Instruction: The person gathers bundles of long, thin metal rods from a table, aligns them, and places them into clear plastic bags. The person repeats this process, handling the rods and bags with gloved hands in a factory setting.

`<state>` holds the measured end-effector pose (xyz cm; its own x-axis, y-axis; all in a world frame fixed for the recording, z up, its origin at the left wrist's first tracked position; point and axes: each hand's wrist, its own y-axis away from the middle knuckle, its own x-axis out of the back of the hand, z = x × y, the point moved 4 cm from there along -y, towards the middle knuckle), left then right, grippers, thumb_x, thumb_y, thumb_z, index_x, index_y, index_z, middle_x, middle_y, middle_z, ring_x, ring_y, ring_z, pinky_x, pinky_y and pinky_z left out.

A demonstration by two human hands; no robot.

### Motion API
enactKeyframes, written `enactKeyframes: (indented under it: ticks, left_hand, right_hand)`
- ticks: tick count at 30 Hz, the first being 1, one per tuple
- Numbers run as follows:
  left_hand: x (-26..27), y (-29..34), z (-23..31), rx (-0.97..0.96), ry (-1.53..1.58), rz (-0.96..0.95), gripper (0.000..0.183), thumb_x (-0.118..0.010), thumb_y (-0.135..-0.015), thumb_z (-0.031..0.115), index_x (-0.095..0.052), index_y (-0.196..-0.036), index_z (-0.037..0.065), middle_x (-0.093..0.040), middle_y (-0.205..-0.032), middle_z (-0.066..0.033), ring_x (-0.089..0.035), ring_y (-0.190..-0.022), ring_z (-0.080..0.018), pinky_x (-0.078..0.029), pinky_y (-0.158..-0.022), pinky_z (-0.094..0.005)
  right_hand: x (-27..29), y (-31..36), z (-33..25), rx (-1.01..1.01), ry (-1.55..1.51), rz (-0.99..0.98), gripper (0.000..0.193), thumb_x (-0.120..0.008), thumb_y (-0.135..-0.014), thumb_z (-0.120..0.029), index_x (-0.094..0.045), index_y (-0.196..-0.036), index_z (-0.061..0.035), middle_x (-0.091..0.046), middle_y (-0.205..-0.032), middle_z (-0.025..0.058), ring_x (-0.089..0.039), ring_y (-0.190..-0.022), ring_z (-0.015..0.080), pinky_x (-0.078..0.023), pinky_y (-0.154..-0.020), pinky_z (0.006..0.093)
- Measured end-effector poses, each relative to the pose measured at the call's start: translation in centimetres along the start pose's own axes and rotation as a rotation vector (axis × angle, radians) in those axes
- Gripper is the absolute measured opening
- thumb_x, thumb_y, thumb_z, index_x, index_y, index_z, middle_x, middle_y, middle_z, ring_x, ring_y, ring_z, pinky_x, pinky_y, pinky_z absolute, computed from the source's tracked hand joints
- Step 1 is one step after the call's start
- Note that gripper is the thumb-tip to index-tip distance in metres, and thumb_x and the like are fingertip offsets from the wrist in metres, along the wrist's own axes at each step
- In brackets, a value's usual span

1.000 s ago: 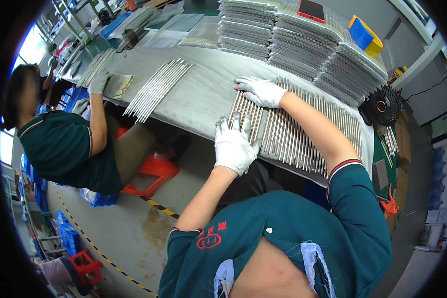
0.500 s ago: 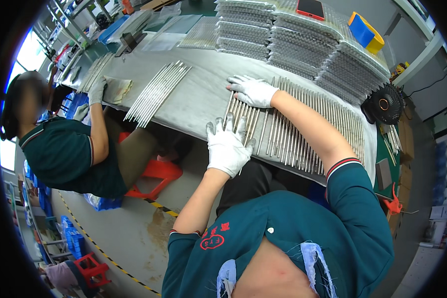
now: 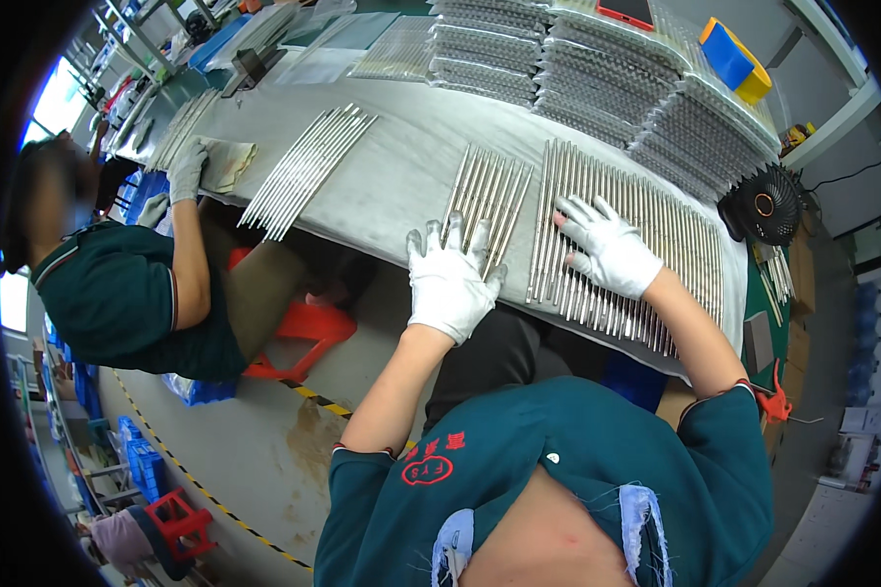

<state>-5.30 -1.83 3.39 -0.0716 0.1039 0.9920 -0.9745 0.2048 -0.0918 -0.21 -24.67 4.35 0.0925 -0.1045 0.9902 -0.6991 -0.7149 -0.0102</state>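
My left hand [image 3: 451, 279], in a white glove, lies with spread fingers over the near ends of a small group of thin metal rods [image 3: 490, 191]. Just to its right, a wide row of similar metal rods [image 3: 646, 225] lies side by side across the table. On the left part of that row rests my right hand [image 3: 609, 247], gloved too, fingers apart and nothing gripped. A narrow strip of bare cloth separates the small group from the wide row. Farther left is another bunch of rods [image 3: 308, 171], lying slantwise.
Stacks of bubble-wrapped packs [image 3: 607, 83] line the table's back, with a blue-and-yellow tape roll [image 3: 734, 61] on top. A black fan [image 3: 765, 203] stands at the right end. At left sits a co-worker [image 3: 137, 293], a gloved hand near more rods [image 3: 181, 127].
My right hand has moved right, from the far ends of the small group onto the wide row. A single rod between them no longer lies apart. My left hand stays nearly in place.
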Motion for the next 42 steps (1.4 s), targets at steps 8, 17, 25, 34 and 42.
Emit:
enactKeyframes:
  ticks: [8,17,25,34,42]
  left_hand:
    - [2.6,4.8,-2.8,-0.368,0.21,0.02,0.095,-0.073,-0.07,0.058,-0.037,-0.145,0.011,-0.048,-0.139,-0.0215,-0.045,-0.126,-0.0448,-0.027,-0.11,-0.0585]
    - [-0.4,6.1,-5.2,-0.406,0.202,0.278,0.073,-0.071,-0.064,0.01,-0.05,-0.133,0.012,-0.061,-0.123,-0.0115,-0.058,-0.112,-0.0313,-0.043,-0.101,-0.0527]
    - [-0.8,6.0,-5.0,-0.459,0.196,0.327,0.064,-0.07,-0.069,0.01,-0.052,-0.13,0.013,-0.059,-0.122,-0.0121,-0.058,-0.106,-0.0352,-0.044,-0.096,-0.0545]
    - [-0.1,5.5,-5.1,-0.48,0.219,0.359,0.057,-0.071,-0.071,0.014,-0.054,-0.126,0.013,-0.061,-0.115,-0.011,-0.059,-0.104,-0.0329,-0.047,-0.091,-0.0525]
    - [0.6,5.8,-5.6,-0.56,0.193,0.304,0.052,-0.073,-0.071,0.022,-0.058,-0.119,0.012,-0.063,-0.111,-0.0099,-0.06,-0.1,-0.0303,-0.049,-0.09,-0.0481]
  right_hand:
    - [5.5,21.6,7.4,-0.771,0.196,0.329,0.085,-0.076,-0.074,-0.022,-0.036,-0.147,-0.0065,-0.031,-0.154,0.0177,-0.03,-0.141,0.0366,-0.022,-0.117,0.0468]
    - [0.2,39.3,13.5,-1.32,-0.029,0.112,0.077,-0.072,-0.08,-0.035,-0.042,-0.144,-0.004,-0.043,-0.148,0.0175,-0.045,-0.133,0.0326,-0.035,-0.11,0.0394]
    - [7.8,28.5,8.7,-1.116,0.052,0.396,0.062,-0.071,-0.08,-0.019,-0.051,-0.136,-0.0012,-0.054,-0.139,0.0162,-0.054,-0.125,0.0302,-0.043,-0.103,0.0341]
    - [6.4,4.1,-0.3,-0.455,-0.181,0.186,0.071,-0.078,-0.07,-0.028,-0.054,-0.133,-0.0037,-0.052,-0.138,0.0155,-0.048,-0.128,0.035,-0.038,-0.108,0.0423]
    - [4.6,4.7,0.7,-0.509,-0.011,-0.159,0.068,-0.074,-0.074,-0.031,-0.055,-0.137,-0.016,-0.04,-0.147,0.0167,-0.042,-0.132,0.0385,-0.035,-0.11,0.0509]
